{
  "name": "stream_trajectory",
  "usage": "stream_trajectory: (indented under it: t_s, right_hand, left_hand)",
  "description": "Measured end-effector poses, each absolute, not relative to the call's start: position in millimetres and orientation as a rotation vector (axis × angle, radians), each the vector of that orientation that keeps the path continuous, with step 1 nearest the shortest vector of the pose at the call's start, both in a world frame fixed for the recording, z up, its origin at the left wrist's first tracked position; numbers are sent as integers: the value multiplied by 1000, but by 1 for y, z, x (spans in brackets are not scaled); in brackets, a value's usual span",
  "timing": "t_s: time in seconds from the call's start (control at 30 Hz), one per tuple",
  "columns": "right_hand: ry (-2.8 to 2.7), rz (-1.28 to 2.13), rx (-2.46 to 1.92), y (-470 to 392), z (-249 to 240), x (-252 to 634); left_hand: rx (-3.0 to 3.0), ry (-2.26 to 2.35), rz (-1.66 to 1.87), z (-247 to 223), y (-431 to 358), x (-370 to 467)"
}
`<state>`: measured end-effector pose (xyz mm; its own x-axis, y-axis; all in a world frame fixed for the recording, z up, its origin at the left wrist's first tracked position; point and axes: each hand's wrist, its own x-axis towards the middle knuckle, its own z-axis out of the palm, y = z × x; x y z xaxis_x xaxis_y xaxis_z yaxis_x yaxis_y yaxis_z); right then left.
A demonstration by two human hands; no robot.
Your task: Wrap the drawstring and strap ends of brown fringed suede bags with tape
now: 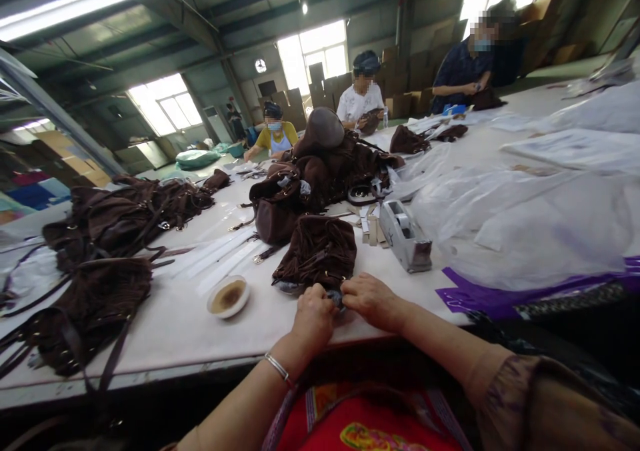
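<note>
In the head view a dark brown fringed bag lies on the white tabletop in front of me, its near end by my hands. My left hand has its fingers curled at that end, over a bit of greyish material. From the other side my right hand pinches at the same edge, close to a small metal fitting. Both hands are closed and nearly touch; the fingers partly hide what lies between them. A white dish with brown residue sits left of the bag.
Brown bags are heaped behind and at the left. A tape dispenser stands right of the bag, before crumpled clear plastic and a purple plastic strip. Several co-workers are across the table.
</note>
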<state>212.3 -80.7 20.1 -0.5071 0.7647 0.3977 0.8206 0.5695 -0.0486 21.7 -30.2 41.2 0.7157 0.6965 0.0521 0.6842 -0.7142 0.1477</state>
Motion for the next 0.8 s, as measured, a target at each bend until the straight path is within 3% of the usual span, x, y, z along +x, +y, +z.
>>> stream_trajectory:
  t_s: [0.23, 0.37, 0.8]
  right_hand:
    - [-2475, -109, -1269, -88, 23, 189]
    - [-2449, 4, -1384, -86, 23, 186]
    - [-2520, 231, -1418, -75, 21, 185]
  left_hand:
    - [3064, 565, -201, 75, -16, 3]
    - [3044, 459, -219, 73, -14, -3]
    - [2764, 797, 430, 39, -43, -22]
